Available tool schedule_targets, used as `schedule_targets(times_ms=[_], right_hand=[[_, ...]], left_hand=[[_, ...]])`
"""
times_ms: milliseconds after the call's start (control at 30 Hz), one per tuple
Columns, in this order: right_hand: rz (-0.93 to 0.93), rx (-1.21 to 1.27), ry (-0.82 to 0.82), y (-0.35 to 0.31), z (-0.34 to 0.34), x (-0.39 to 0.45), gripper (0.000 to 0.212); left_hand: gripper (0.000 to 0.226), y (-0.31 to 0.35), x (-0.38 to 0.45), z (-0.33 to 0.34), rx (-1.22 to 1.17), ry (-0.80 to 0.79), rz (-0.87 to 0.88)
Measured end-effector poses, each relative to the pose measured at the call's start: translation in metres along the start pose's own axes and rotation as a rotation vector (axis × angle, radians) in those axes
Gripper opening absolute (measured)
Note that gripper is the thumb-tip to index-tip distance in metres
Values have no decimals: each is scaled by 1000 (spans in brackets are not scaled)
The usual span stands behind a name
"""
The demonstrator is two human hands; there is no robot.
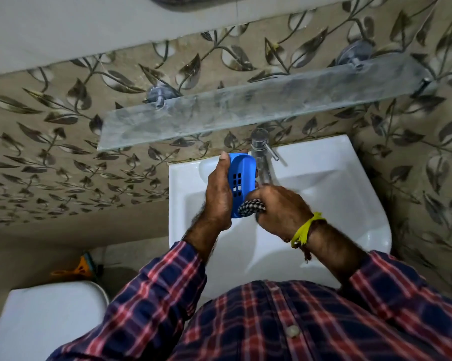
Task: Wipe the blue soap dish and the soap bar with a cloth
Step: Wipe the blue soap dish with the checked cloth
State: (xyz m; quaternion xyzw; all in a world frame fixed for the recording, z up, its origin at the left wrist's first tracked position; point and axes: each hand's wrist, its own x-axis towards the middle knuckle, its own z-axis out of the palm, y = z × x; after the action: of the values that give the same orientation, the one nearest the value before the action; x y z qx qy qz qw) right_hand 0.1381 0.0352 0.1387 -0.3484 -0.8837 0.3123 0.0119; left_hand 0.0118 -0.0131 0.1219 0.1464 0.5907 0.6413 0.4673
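Observation:
My left hand [218,194] grips the blue soap dish [242,175] upright over the white sink [350,194], its slotted base facing right. A black-and-white checked cloth [251,207] is bunched in my right hand [279,207] and presses against the lower end of the dish. The soap bar is not visible in this view.
A chrome tap [261,155] stands at the back of the sink, just right of the dish. A glass shelf [245,108] juts from the leaf-patterned wall above. A white toilet tank lid [45,316] sits at lower left, with an orange brush [81,268] behind it.

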Motion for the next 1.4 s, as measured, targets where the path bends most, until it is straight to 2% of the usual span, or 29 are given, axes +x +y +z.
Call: schedule_targets(times_ms=[133,267,367,400,467,533,600,700,767,833,933,1033,1133,1300,1400], right_hand=[[91,373,-124,2,1,5,33],[92,557,-187,9,1,7,38],[48,730,-323,15,4,6,44],[65,766,-294,19,7,5,44],[166,808,-87,30,12,4,35],[259,710,179,44,13,6,25],[238,498,396,51,7,8,27],[48,285,625,44,-5,2,32],[-85,210,693,32,-8,-6,36],[-191,121,685,16,-7,-12,44],[-326,-53,569,-5,-3,-15,56],[-351,-177,513,-9,0,-21,56],[-320,-118,503,-12,-3,-14,51],[-454,-200,554,-16,5,-18,50],[-380,-97,571,-17,5,-12,52]], left_hand=[[47,-2,-2,2,42,-49,88],[44,-9,-2,2,97,-103,145],[52,0,4,-6,94,-14,76],[55,5,7,-11,96,-1,70],[54,13,9,-23,176,-33,166],[39,11,6,-31,354,-65,315],[23,2,0,-33,490,-86,408],[23,-15,-10,-28,580,14,494],[9,-25,-16,-24,560,57,478],[8,-32,-22,-22,557,46,462],[2,-34,-25,-26,534,62,460],[13,-37,-28,-33,538,90,497],[16,-40,-31,-30,577,113,525],[27,-22,-28,-36,434,96,520],[22,-22,-30,-35,490,117,526]])
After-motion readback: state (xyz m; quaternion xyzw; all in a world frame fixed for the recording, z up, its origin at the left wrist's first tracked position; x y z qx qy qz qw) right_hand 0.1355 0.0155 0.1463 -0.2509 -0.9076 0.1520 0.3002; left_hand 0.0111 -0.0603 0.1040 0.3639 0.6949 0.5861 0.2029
